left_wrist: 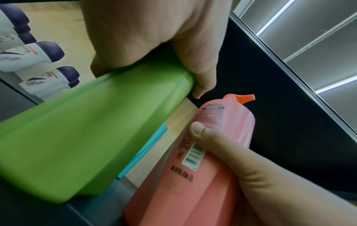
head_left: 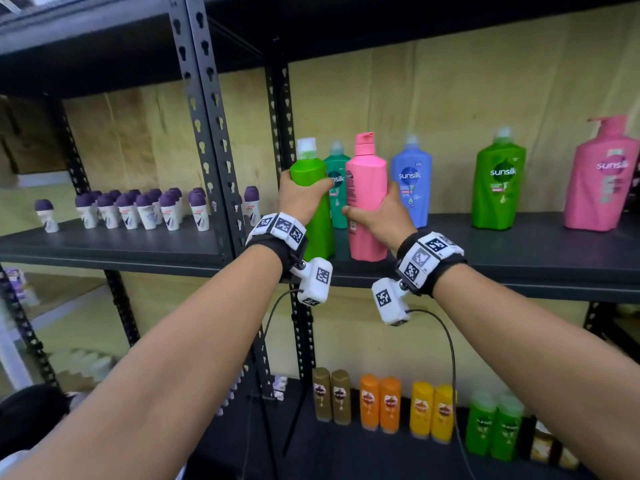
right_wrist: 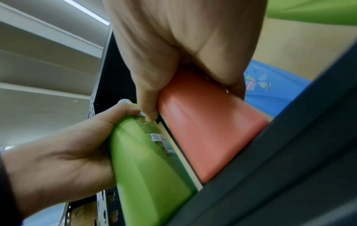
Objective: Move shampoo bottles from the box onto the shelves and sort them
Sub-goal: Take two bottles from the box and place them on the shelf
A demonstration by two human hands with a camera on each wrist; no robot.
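Nearest the camera, the left hand (head_left: pixel 300 197) is wrapped round the upper body of a green bottle (head_left: pixel 313 202), thumb on one face and fingers curled behind, while the right hand (head_left: pixel 379 216) grips a pink bottle (head_left: pixel 367 199) the same way around its middle. Both bottles stand close together at the front edge of the middle shelf (head_left: pixel 519 258), their back labels and barcodes turned towards the person, and it is hard to tell whether their bases are fully down yet. The likeliest slip, I think, is a base catching or overhanging the shelf lip, so a bottle tips forward when let go; the smooth, glossy plastic and tall, flat-sided bodies narrowing to small caps make them easy to topple. Pushed back carelessly, they could also knock the teal bottle (head_left: pixel 337 188) just behind them or the blue bottle (head_left: pixel 412 181) beside it, and leaving the labels reversed would spoil the sorting. Farther right stand a larger green bottle (head_left: pixel 500 185) and a pink pump bottle (head_left: pixel 602 178), well apart. Far left, small white roll-ons with purple caps (head_left: pixel 138 209) crowd the next bay. The box is not in view.
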